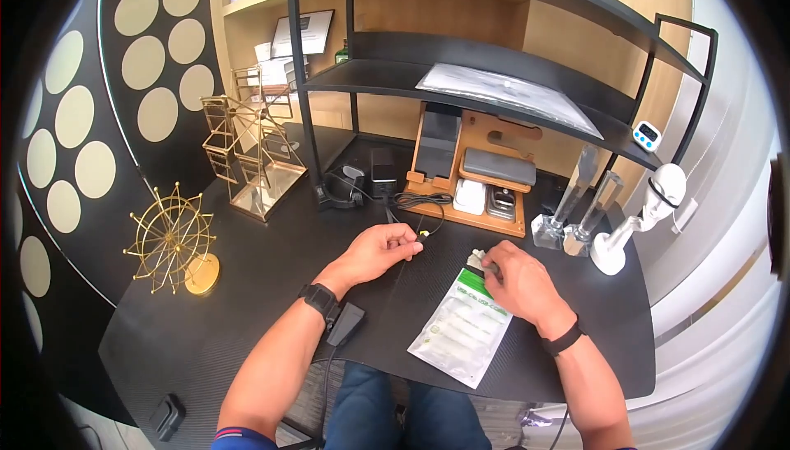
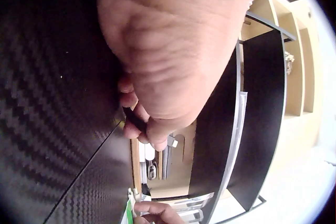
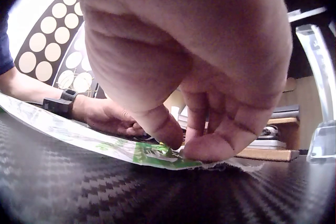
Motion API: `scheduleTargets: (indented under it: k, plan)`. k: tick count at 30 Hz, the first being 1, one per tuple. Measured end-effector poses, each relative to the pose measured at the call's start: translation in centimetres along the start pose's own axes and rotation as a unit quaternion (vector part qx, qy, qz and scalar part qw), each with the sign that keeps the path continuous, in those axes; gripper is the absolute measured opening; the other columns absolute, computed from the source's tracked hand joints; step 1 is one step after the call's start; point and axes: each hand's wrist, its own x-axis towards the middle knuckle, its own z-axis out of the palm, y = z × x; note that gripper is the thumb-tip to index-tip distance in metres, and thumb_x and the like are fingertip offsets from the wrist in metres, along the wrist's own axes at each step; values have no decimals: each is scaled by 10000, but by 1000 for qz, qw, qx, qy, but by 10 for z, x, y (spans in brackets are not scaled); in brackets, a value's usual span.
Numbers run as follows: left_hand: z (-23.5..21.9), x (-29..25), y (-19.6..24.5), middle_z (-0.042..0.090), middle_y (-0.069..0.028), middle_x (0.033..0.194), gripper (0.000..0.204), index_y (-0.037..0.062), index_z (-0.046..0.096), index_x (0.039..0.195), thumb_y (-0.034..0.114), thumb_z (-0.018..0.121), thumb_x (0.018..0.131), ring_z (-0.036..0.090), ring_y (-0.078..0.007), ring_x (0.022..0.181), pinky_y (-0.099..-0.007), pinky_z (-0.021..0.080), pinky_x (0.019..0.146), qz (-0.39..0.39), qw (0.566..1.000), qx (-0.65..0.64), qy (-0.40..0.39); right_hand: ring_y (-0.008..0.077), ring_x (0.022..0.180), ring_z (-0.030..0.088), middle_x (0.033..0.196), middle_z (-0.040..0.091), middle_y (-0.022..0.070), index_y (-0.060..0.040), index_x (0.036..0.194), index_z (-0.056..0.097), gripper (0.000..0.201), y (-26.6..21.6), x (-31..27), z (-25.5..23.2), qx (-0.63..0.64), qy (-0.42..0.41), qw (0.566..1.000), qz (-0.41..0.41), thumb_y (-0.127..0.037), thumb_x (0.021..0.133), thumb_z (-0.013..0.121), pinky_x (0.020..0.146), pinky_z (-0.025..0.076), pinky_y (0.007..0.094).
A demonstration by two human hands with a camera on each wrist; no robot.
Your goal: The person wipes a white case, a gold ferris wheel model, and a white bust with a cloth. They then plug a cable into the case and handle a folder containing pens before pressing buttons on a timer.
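Note:
My left hand [image 1: 374,254] pinches a slim black cable end [image 2: 135,120] between thumb and fingertips, just above the desk. A small yellow-green bit shows at its fingertips in the head view. To the right, a white plastic packet [image 1: 461,331] with a green band and printed USB-C cable lettering lies on the black desk. My right hand [image 1: 522,285] pinches its torn top edge [image 3: 210,165], thumb against fingers. What the packet contains is hidden.
Behind the hands lie a coiled black cable [image 1: 424,200] and a wooden organizer [image 1: 485,221] under a black shelf [image 1: 370,75]. Crystal trophies [image 1: 568,207] and a white figurine [image 1: 613,248] stand right. A golden Ferris wheel model [image 1: 173,240] stands left.

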Motion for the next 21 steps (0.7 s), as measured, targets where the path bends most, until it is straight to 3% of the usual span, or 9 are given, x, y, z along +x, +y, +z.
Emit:
scheduleTargets:
  k: [2,5,12,21]
  plan:
    - [0,-1,4,672,37,826,211,53,716,1003,256,721,1056,574,-47,761,-247,471,737,10,1000,-8,10,396,1041,694,1058,683,173,7,1019,698,153,-5,-1,-2,4,-10,1000,17,-82,899,667,912,565,479]
    - [-2,-1,10,689,30,864,220,41,686,1005,243,677,1092,603,-48,819,-245,492,789,-23,999,-29,21,396,1039,688,1045,676,176,5,1027,687,156,-8,-1,-1,-7,-3,1000,12,-75,894,664,908,564,487]
    - [-2,-3,15,716,21,891,245,48,692,1013,279,679,1093,606,-50,821,-255,494,798,-16,996,-66,59,384,1013,684,1025,663,173,3,1028,679,161,-15,-2,0,-64,13,998,-21,-63,883,662,893,567,491]
    - [-2,-3,15,713,2,875,351,26,734,950,341,675,1092,623,-65,831,-260,494,811,-23,998,-36,40,379,1010,681,1026,655,172,7,1031,672,163,-17,-1,3,-78,17,997,-23,-56,881,661,887,570,487]
